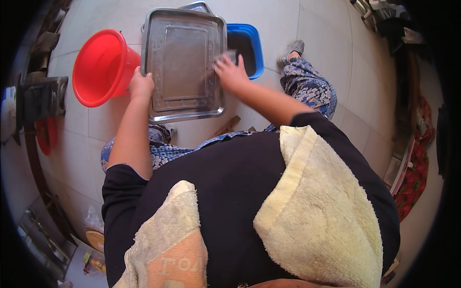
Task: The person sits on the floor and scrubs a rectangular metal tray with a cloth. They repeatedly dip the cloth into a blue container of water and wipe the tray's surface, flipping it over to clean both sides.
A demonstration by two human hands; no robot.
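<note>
Upper centre: left hand (141, 85) curled, gripping metal tray (185, 62) edge; right hand (231, 73) arm outstretched, fingers pressing small scrubbing pad (226, 56) onto tray's right side.

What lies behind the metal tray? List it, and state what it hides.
Behind the metal tray show a second tray's corner, a blue tub and a red bucket. The blue tub's left part and most of the second tray are covered.
</note>
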